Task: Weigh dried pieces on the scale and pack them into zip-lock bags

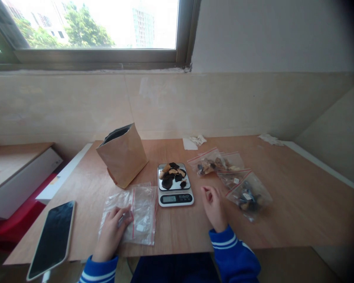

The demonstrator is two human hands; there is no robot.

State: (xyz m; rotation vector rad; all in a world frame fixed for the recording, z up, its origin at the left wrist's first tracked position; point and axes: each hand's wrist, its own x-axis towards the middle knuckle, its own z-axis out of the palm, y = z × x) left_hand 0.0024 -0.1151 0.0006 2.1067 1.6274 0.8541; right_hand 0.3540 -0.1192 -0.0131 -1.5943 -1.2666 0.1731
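Observation:
My left hand (pixel 113 230) lies on a stack of clear zip-lock bags (pixel 143 212) with red seal strips, its thumb and fingers pinching the plastic. Beside the stack, a white kitchen scale (pixel 176 199) carries several dark and tan dried slices (pixel 173 175) on its plate; the display is lit, but its digits are too small to read surely. To the right of the scale my right hand (pixel 214 207) rests on the table, fingers curled in, with nothing visible in them. Close to it lie filled zip-lock bags (pixel 249 194) of dark and brown dried pieces.
A brown paper pouch (pixel 125 155) stands with its top open behind the zip-lock stack. At the table's left front edge lies a phone (pixel 51 237) with a cable. Another filled bag (pixel 211 161), white paper (pixel 190 144) and crumpled tissue (pixel 271 139) lie toward the wall.

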